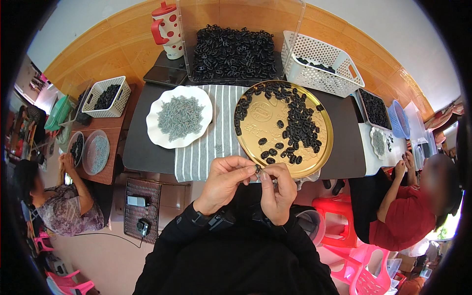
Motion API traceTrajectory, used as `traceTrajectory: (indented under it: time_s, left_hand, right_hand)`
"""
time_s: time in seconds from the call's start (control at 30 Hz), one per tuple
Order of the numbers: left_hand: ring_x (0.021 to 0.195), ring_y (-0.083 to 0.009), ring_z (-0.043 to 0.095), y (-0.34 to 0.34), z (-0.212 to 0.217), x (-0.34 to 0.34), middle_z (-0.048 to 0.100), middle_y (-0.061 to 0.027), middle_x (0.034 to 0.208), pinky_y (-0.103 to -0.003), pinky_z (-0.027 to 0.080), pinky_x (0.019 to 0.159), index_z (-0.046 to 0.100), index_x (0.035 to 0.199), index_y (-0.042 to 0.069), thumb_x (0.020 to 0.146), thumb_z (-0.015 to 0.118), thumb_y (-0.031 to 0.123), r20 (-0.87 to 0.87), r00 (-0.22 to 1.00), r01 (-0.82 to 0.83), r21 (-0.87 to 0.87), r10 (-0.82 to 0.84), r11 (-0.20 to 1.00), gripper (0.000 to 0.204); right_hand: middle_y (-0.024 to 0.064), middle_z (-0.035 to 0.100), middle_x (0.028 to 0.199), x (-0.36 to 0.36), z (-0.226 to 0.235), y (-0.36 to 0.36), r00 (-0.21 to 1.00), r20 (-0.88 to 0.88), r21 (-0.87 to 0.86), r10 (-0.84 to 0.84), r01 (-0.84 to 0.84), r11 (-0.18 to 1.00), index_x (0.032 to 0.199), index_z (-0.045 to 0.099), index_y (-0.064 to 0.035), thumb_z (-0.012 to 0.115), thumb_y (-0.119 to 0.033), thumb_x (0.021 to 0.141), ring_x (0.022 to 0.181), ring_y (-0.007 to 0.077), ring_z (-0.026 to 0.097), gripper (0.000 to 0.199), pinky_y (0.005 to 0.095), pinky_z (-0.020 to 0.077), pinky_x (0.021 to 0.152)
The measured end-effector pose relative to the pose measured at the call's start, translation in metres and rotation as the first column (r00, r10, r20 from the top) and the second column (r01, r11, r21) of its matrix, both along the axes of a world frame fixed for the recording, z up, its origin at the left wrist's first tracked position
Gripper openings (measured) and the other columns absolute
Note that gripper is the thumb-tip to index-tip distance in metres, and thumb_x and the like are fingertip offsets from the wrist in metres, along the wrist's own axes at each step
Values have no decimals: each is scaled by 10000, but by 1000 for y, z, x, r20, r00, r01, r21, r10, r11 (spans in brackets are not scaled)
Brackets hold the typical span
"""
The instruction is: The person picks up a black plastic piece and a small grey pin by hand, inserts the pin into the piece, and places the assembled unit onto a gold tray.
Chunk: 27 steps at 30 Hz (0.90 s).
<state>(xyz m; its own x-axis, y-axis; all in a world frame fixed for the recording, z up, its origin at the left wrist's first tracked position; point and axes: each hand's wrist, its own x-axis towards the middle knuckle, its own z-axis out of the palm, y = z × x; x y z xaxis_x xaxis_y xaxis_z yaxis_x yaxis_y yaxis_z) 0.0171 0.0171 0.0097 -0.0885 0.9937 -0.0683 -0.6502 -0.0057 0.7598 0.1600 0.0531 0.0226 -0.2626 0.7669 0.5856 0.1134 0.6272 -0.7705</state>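
Close together over the table's front edge, both hands are pinched. My left hand (222, 183) grips a small black oval part (257, 168) between thumb and fingertips. My right hand (277, 192) is closed right beside it, thumb against fingers; what it pinches is too small to make out. Just beyond them lies a round gold tray (255, 130) holding many black oval pieces with holes (301, 115). To its left, a white scalloped plate (153, 123) carries a heap of small grey screw-like pieces (180, 118).
A clear bin (290, 44) of black parts stands at the back, beside a white perforated basket (319, 73). A dotted tumbler (170, 32) is at back left. A striped cloth (196, 164) lies under plate and tray. One person (69, 201) sits left, another (408, 211) right.
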Motion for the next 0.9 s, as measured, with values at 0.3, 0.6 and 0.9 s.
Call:
traceTrajectory:
  time_s: [0.3,0.6,0.9]
  left_hand:
    - [739,-100,637,0,-3,1,697,-82,859,-207,462,624,686,978,-39,901,640,10,15,1000,-8,6,8,1000,103]
    - [748,-94,636,-1,-4,2,696,-72,859,-212,468,626,686,991,-33,901,647,25,-34,999,-19,-2,19,1000,114]
    - [751,-64,572,-7,3,5,657,-32,844,-207,460,649,673,975,-35,918,626,31,-253,965,-45,93,67,995,99]
  right_hand:
    - [129,588,794,1,0,0,1000,-5,-6,1,-1,1000,897,566,38,592,108,841,662,196,576,93,274,464,601]
    - [137,584,799,0,-3,1,1000,2,24,2,-2,1000,900,561,39,593,115,835,651,210,580,105,284,467,589]
    - [155,563,782,2,-6,3,997,76,139,25,-36,990,916,535,32,591,130,814,634,267,569,153,328,453,561]
